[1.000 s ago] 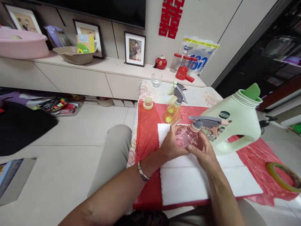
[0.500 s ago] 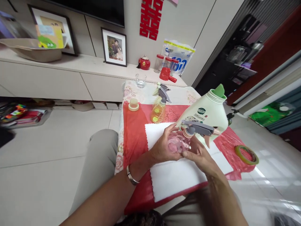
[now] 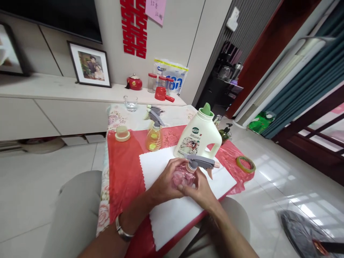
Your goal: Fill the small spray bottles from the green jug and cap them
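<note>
A small pink see-through spray bottle (image 3: 185, 176) with a grey trigger head (image 3: 200, 162) is held in both hands above a white cloth (image 3: 172, 211). My left hand (image 3: 163, 182) wraps the bottle's left side. My right hand (image 3: 200, 188) grips its right side under the trigger. Just behind stands a pale green jug (image 3: 198, 136) with its green cap flipped up. A yellow spray bottle (image 3: 154, 135) stands further back on the red plastic sheet (image 3: 122, 168).
The small table (image 3: 113, 114) has a flowered cover, and a round cream lid (image 3: 122, 133), a drinking glass (image 3: 130, 103) and a tape roll (image 3: 245, 163) lie on it. Behind is a long sideboard (image 3: 53, 93) with jars and a framed photo. Tiled floor lies all around.
The view has swung to the right, so the table and bottles sit further left and lower in the picture. Both hands keep the same hold on the pink bottle.
</note>
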A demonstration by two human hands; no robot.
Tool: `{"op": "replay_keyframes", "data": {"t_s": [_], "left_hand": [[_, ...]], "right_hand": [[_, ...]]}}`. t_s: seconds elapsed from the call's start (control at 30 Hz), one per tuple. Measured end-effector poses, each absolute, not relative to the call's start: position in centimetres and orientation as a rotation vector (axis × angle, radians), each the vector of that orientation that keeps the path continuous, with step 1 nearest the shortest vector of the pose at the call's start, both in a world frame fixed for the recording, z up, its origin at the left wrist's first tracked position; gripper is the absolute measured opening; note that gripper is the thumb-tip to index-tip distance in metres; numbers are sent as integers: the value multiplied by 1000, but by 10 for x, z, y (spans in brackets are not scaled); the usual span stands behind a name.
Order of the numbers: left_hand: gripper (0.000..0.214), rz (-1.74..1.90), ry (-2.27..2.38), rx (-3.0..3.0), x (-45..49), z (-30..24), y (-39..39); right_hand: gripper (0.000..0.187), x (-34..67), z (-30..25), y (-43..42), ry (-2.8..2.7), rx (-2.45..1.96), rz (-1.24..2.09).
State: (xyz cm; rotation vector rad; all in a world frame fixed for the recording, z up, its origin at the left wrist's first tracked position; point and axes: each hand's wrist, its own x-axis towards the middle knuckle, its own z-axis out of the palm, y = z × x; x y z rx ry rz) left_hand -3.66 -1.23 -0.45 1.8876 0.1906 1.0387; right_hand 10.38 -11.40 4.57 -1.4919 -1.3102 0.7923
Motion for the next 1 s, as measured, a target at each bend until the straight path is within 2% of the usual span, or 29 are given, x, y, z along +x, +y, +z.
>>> {"op": "replay_keyframes", "data": {"t_s": [0.3, 0.43, 0.6, 0.77, 1.0], "left_hand": [[98, 766, 120, 1749, -36, -1, -23], [88, 695, 128, 1754, -36, 2, -29], [59, 622, 215, 1805, -39, 4, -32], [56, 620, 272, 1821, -36, 5, -33], [49, 663, 353, 1832, -37, 5, -24]], "right_hand": [[56, 115, 49, -159, -1219, -1553, 660], [59, 127, 56, -175, -1148, -1518, 726], [64, 174, 75, -189, -1047, -1610, 436], [80, 254, 96, -178, -863, -1976, 92], [43, 343, 91, -123, -614, -2301, -170]]}}
